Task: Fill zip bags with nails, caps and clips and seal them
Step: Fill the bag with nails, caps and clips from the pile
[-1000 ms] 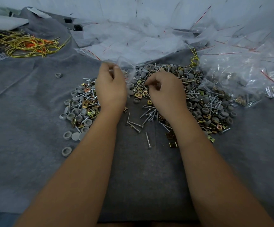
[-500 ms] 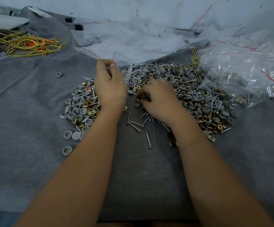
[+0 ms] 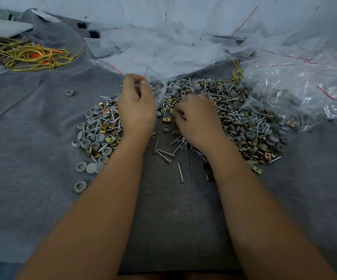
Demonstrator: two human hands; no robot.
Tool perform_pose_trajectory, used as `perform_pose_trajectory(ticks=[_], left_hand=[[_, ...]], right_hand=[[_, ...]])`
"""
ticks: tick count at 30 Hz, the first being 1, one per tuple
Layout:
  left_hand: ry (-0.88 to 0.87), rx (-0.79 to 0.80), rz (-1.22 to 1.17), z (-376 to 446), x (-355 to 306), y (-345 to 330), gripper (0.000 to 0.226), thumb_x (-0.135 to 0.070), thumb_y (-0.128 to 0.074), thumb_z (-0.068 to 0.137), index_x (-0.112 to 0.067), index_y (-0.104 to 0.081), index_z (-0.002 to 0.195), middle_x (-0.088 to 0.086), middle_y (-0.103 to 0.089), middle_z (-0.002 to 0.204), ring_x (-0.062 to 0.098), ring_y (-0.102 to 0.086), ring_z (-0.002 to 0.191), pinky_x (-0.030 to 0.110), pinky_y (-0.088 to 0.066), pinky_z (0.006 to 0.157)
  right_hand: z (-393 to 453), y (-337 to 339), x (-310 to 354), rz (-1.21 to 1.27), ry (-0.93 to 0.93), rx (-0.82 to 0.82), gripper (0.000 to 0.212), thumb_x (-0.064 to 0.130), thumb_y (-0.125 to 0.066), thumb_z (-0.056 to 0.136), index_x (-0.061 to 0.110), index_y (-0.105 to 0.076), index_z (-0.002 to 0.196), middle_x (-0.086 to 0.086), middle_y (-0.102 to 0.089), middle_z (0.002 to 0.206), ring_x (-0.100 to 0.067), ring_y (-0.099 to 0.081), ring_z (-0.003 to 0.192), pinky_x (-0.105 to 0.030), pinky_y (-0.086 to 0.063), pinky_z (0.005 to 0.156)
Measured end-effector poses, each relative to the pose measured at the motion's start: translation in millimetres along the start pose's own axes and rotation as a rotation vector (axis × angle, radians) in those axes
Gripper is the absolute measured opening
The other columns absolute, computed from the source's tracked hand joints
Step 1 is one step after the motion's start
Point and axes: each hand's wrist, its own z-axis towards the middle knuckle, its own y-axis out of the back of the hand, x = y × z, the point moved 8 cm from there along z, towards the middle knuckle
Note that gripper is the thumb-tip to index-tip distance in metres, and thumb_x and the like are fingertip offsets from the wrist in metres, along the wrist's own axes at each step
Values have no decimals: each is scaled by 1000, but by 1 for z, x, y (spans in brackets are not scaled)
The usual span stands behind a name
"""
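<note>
Left hand (image 3: 136, 110) pinches a clear plastic zip bag (image 3: 157, 85); right hand (image 3: 198, 120), fingers curled, apparently picks brass clips (image 3: 166, 120) beneath.

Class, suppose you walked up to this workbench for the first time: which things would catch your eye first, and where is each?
First, the big heap of screws, grey caps and brass clips spread across the middle of the grey cloth. Over it, the left hand pinches a clear zip bag while the right hand picks in the heap. At far left lies a yellow and orange tangle of ties; filled bags pile up at right.
</note>
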Motion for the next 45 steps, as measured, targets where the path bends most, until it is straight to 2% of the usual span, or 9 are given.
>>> perform_pose_trajectory(ticks=[4, 7, 12, 18, 24, 27, 33, 40, 45], left_hand=[[-8, 45, 35, -2, -1, -3, 12, -22, -46, 95, -24, -53, 86, -8, -48, 55, 13, -43, 50, 34, -39, 51], [-35, 127, 103, -5, -1, -11, 9, -24, -47, 95, -23, -55, 89, -5, -51, 56, 16, -45, 50, 42, -46, 52], [-83, 258, 176, -11, -4, -21, 12, -30, -48, 89, -38, -56, 83, -13, -49, 49, 2, -40, 42, 26, -32, 49], [-71, 272, 148, -11, -3, -22, 11, -32, -49, 88, -32, -60, 87, -8, -49, 54, 3, -39, 43, 26, -33, 49], [54, 99, 37, 0, 3, -7, 16, -16, -53, 93, -25, -60, 83, -9, -53, 57, -2, -41, 41, 21, -35, 44], [118, 14, -42, 5, 7, 3, 20, -14, -53, 93, -26, -59, 79, -8, -54, 60, -2, -44, 44, 21, -37, 49], [195, -68, -159, 8, 11, 11, 21, -10, -54, 92, -22, -60, 76, -8, -49, 55, 2, -40, 43, 20, -34, 48], [218, -62, -160, 7, 13, 9, 15, -12, -55, 91, -19, -61, 79, -5, -49, 57, 6, -41, 46, 22, -33, 51], [218, -52, -139, 5, 12, 7, 11, -11, -54, 91, -13, -63, 86, -6, -48, 54, 5, -39, 43, 23, -34, 49]], right_hand=[[-2, 15, -21, 498, -230, -153, 21, 20, -52, 98, 12, -68, 88, 2, -64, 78, -15, -61, 81, -30, -47, 76], [-6, 23, -34, 756, -341, -263, 20, 17, -55, 97, 26, -65, 82, 11, -65, 70, 2, -60, 68, -13, -47, 68], [-7, 30, -34, 965, -312, -348, 13, 14, -59, 95, 19, -70, 93, 17, -64, 77, 13, -58, 72, -5, -43, 68], [-5, 20, -23, 874, -231, -217, 19, 16, -63, 93, 16, -73, 109, 8, -69, 96, 1, -60, 90, -13, -46, 83], [-5, 23, -23, 870, -237, -280, 6, 19, -63, 91, 25, -65, 91, 10, -53, 69, 1, -47, 61, -12, -39, 57], [-3, 18, -8, 722, -143, -164, 11, 17, -68, 86, 26, -66, 78, 15, -56, 72, 0, -53, 69, -18, -44, 66], [-6, -2, 35, 322, 204, 127, 26, 11, -66, 79, 21, -76, 101, -4, -62, 92, -24, -53, 98, -33, -42, 79], [-11, -6, 45, 207, 244, 169, 31, 43, -67, 84, 16, -73, 99, -3, -57, 90, -25, -51, 99, -37, -42, 84], [-9, -7, 46, 166, 223, 143, 29, 45, -67, 83, 18, -72, 91, 5, -45, 83, -23, -51, 100, -34, -37, 85]])
